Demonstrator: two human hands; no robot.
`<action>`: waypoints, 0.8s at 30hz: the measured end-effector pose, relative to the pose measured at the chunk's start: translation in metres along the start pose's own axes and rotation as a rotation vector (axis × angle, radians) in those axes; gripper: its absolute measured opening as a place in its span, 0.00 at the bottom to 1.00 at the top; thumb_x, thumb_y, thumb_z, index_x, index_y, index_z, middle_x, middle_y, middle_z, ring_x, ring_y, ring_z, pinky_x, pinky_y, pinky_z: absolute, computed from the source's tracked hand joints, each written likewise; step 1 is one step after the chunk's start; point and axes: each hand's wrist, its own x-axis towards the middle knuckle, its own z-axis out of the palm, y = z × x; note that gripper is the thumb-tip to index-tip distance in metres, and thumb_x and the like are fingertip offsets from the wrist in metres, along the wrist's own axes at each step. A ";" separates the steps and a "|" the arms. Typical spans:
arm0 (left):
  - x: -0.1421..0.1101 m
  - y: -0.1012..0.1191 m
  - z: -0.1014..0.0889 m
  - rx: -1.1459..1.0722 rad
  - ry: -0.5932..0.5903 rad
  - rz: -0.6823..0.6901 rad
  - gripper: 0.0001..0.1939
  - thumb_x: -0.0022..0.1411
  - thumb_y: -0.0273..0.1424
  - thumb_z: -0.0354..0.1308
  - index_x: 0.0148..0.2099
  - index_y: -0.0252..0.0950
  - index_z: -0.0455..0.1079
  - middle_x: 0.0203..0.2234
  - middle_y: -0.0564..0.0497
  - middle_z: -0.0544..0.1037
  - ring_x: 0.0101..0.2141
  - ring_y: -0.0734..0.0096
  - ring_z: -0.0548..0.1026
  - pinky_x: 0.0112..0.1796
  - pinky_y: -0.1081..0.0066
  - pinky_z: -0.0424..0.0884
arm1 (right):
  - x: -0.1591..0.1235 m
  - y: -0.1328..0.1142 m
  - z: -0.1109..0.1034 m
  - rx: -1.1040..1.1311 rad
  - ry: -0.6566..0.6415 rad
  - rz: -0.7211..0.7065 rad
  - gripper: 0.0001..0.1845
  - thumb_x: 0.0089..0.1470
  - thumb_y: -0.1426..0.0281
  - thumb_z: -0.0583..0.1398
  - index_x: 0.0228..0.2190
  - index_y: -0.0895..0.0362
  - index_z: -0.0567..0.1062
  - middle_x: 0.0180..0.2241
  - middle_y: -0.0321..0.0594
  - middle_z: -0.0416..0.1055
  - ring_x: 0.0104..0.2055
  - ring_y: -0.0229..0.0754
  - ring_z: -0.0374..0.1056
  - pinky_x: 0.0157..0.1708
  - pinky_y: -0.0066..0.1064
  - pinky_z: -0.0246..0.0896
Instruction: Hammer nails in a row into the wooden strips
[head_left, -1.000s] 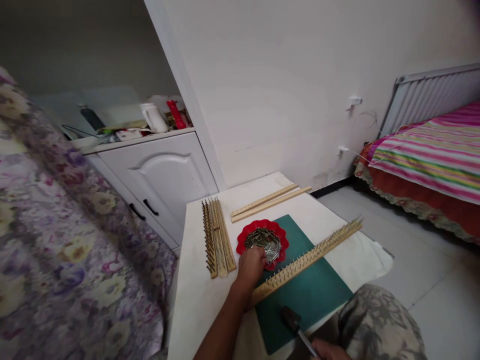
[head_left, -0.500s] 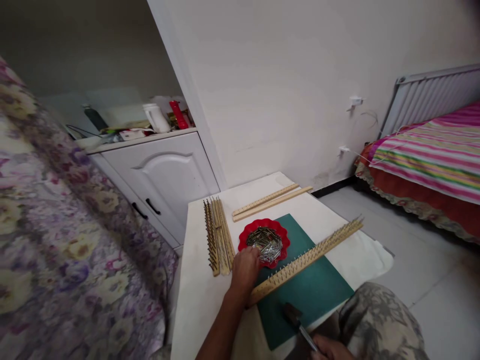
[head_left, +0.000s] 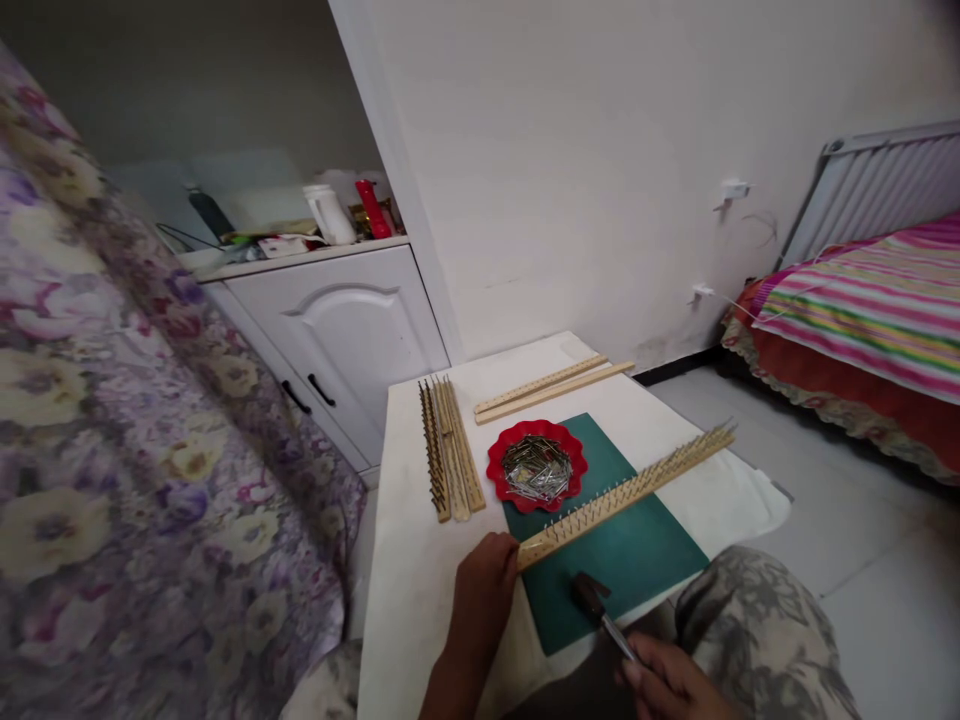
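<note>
A wooden strip (head_left: pixel 622 500) with rows of upright nails lies slantwise across a green mat (head_left: pixel 622 570). At its near left end my left hand (head_left: pixel 484 580) is closed, with its fingertips at the wood. Its fingers partly hide that end, where a few nails seem to lie flat. In my right hand (head_left: pixel 671 680) is the handle of a hammer (head_left: pixel 600 605), its dark head over the mat's front part. Just behind the strip stands a red scalloped bowl (head_left: pixel 499 475) holding many loose nails (head_left: pixel 538 468).
Several nail-studded strips (head_left: pixel 450 455) lie at the table's left, and two more wooden strips (head_left: pixel 551 390) at its back. The white-covered table (head_left: pixel 409 600) stands by a wall and a cabinet (head_left: pixel 337 330). A floral curtain (head_left: pixel 195 480) hangs left; a bed (head_left: pixel 862 310) is at right.
My left hand has left the bowl and moved back toward me to the strip's near end. My right hand still holds the hammer low over the mat. The whole view has shifted slightly.
</note>
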 end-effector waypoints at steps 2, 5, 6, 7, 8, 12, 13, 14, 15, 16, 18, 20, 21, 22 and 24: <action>-0.003 0.006 0.007 0.066 -0.035 0.023 0.11 0.60 0.24 0.46 0.33 0.37 0.69 0.29 0.50 0.73 0.32 0.70 0.72 0.35 0.73 0.64 | -0.001 0.001 0.001 -0.002 -0.001 0.015 0.25 0.47 0.44 0.55 0.24 0.55 0.65 0.17 0.26 0.54 0.17 0.30 0.47 0.15 0.21 0.39; -0.003 0.011 0.014 0.162 -0.069 0.032 0.11 0.61 0.22 0.45 0.33 0.37 0.68 0.29 0.50 0.73 0.33 0.70 0.72 0.34 0.74 0.63 | -0.002 0.002 0.000 -0.015 -0.042 0.022 0.25 0.49 0.45 0.54 0.25 0.55 0.64 0.15 0.24 0.53 0.15 0.30 0.46 0.14 0.22 0.37; -0.002 0.012 0.015 0.185 -0.075 0.032 0.11 0.61 0.22 0.45 0.33 0.37 0.68 0.29 0.50 0.73 0.33 0.70 0.72 0.34 0.74 0.63 | -0.001 0.002 -0.001 -0.015 -0.043 0.012 0.25 0.50 0.45 0.54 0.25 0.55 0.64 0.14 0.24 0.53 0.16 0.30 0.47 0.15 0.22 0.37; -0.001 0.013 0.016 0.204 -0.078 0.032 0.11 0.61 0.22 0.45 0.32 0.37 0.68 0.29 0.50 0.72 0.33 0.70 0.71 0.33 0.74 0.62 | -0.001 0.002 -0.002 -0.012 -0.043 0.004 0.25 0.50 0.45 0.54 0.25 0.55 0.64 0.15 0.24 0.53 0.16 0.30 0.47 0.15 0.22 0.38; -0.001 0.013 0.017 0.219 -0.077 0.033 0.11 0.61 0.22 0.45 0.32 0.37 0.67 0.29 0.51 0.72 0.33 0.70 0.71 0.33 0.74 0.61 | 0.000 0.002 -0.002 -0.007 -0.042 -0.001 0.25 0.49 0.45 0.54 0.24 0.55 0.63 0.15 0.25 0.54 0.16 0.30 0.47 0.15 0.22 0.39; 0.001 0.012 0.017 0.254 -0.083 0.017 0.10 0.61 0.22 0.46 0.31 0.37 0.66 0.29 0.51 0.71 0.32 0.70 0.70 0.32 0.74 0.60 | 0.001 0.001 -0.003 -0.018 -0.088 0.013 0.26 0.48 0.43 0.53 0.25 0.55 0.64 0.16 0.25 0.55 0.16 0.30 0.48 0.15 0.22 0.38; 0.001 0.012 0.017 0.259 -0.087 0.015 0.10 0.61 0.22 0.46 0.31 0.37 0.66 0.29 0.51 0.71 0.32 0.70 0.70 0.32 0.74 0.59 | 0.001 0.000 -0.003 -0.021 -0.086 0.019 0.26 0.48 0.43 0.53 0.25 0.55 0.64 0.16 0.25 0.55 0.16 0.30 0.48 0.14 0.22 0.38; 0.001 0.012 0.017 0.264 -0.089 0.016 0.10 0.61 0.22 0.46 0.31 0.37 0.66 0.29 0.51 0.71 0.32 0.70 0.70 0.32 0.73 0.59 | 0.000 -0.001 -0.003 -0.023 -0.075 0.023 0.26 0.48 0.43 0.53 0.25 0.55 0.64 0.16 0.25 0.55 0.16 0.30 0.48 0.14 0.22 0.38; 0.002 0.012 0.018 0.270 -0.089 0.019 0.10 0.61 0.21 0.46 0.31 0.37 0.66 0.29 0.51 0.71 0.32 0.70 0.70 0.32 0.73 0.59 | 0.000 -0.002 -0.002 -0.023 -0.060 0.027 0.26 0.48 0.43 0.54 0.25 0.55 0.64 0.16 0.25 0.54 0.16 0.30 0.47 0.14 0.22 0.38; 0.002 0.012 0.018 0.277 -0.087 0.024 0.10 0.60 0.21 0.46 0.31 0.37 0.66 0.29 0.51 0.71 0.32 0.70 0.70 0.31 0.73 0.59 | -0.001 -0.003 -0.002 -0.022 -0.046 0.028 0.26 0.47 0.43 0.54 0.25 0.55 0.65 0.16 0.25 0.54 0.16 0.30 0.47 0.14 0.21 0.39; 0.002 0.013 0.018 0.295 -0.078 0.031 0.10 0.60 0.20 0.47 0.31 0.37 0.65 0.29 0.51 0.71 0.32 0.70 0.69 0.31 0.73 0.58 | -0.002 -0.003 -0.001 -0.020 -0.026 0.020 0.27 0.46 0.42 0.54 0.24 0.55 0.65 0.17 0.25 0.54 0.16 0.30 0.47 0.15 0.21 0.41; 0.003 0.013 0.019 0.313 -0.069 0.035 0.10 0.60 0.20 0.47 0.31 0.37 0.65 0.29 0.51 0.71 0.32 0.70 0.69 0.31 0.72 0.58 | -0.002 -0.003 0.000 -0.020 -0.012 0.020 0.27 0.46 0.42 0.54 0.24 0.55 0.66 0.18 0.26 0.55 0.17 0.30 0.48 0.15 0.21 0.42; 0.003 0.013 0.019 0.321 -0.068 0.039 0.10 0.60 0.20 0.47 0.31 0.37 0.65 0.29 0.51 0.71 0.32 0.69 0.69 0.31 0.72 0.58 | -0.002 -0.002 0.000 -0.018 -0.010 0.021 0.27 0.46 0.42 0.54 0.24 0.55 0.66 0.18 0.26 0.55 0.17 0.30 0.48 0.15 0.21 0.42; 0.004 0.014 0.019 0.329 -0.068 0.046 0.10 0.60 0.20 0.47 0.31 0.37 0.65 0.29 0.51 0.71 0.32 0.69 0.69 0.32 0.72 0.58 | -0.001 -0.001 0.000 -0.017 -0.010 0.021 0.27 0.46 0.42 0.54 0.24 0.55 0.66 0.18 0.26 0.55 0.17 0.30 0.48 0.15 0.21 0.42; 0.005 0.015 0.017 0.347 -0.080 0.060 0.10 0.59 0.20 0.47 0.31 0.37 0.65 0.30 0.50 0.71 0.33 0.68 0.69 0.33 0.72 0.59 | -0.001 0.000 0.000 -0.011 -0.005 0.017 0.27 0.46 0.43 0.55 0.24 0.55 0.66 0.18 0.26 0.54 0.17 0.30 0.48 0.15 0.21 0.42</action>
